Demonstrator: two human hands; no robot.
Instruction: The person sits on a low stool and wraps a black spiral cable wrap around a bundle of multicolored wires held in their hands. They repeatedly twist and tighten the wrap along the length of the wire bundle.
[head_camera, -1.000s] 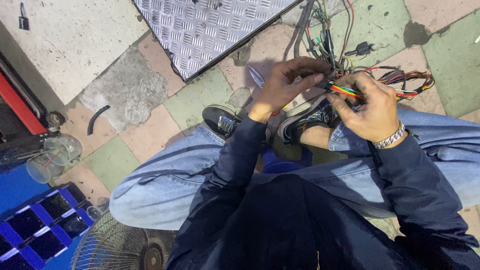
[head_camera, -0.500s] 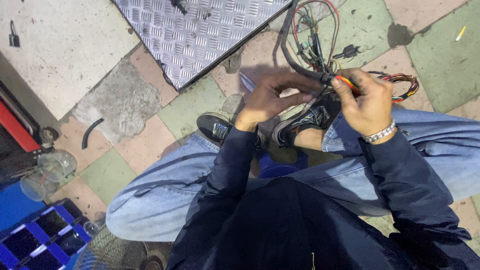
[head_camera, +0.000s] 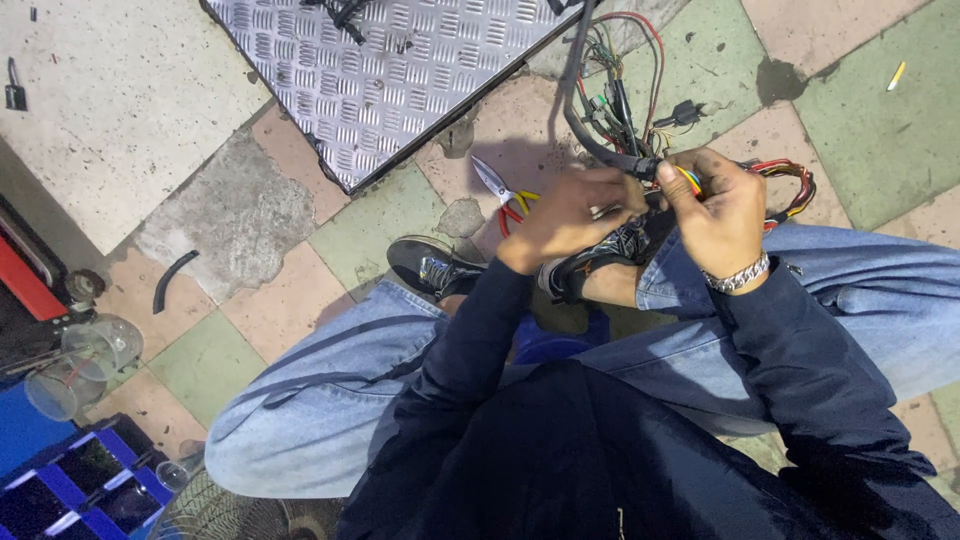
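The wire harness (head_camera: 640, 110) lies on the tiled floor (head_camera: 860, 130) in front of the seated person and rises into both hands above the crossed legs. It consists of a thick black sheathed cable and loose red, green, yellow and black wires; a further loop of red and yellow wires (head_camera: 790, 185) emerges to the right of the right hand. The right hand (head_camera: 715, 205) is closed around a bundle of coloured wire ends, with thumb and fingers pinching them near the black cable. The left hand (head_camera: 570, 215) is curled shut just beside the right hand, touching the same bundle; what lies inside its grip is hidden by the fingers. A metal bracelet (head_camera: 738, 277) sits on the right wrist. Pliers (head_camera: 500, 190) with red and yellow handles lie on the floor just left of the left hand, apart from it. Black shoes (head_camera: 430, 265) rest on the floor beneath the hands. A checker-plate metal sheet (head_camera: 400, 70) lies farther out, at the upper left. A curved black strip (head_camera: 172, 280) lies well apart on the left. Clear jars (head_camera: 80, 365) and a blue crate (head_camera: 60, 490) occupy the lower left corner.
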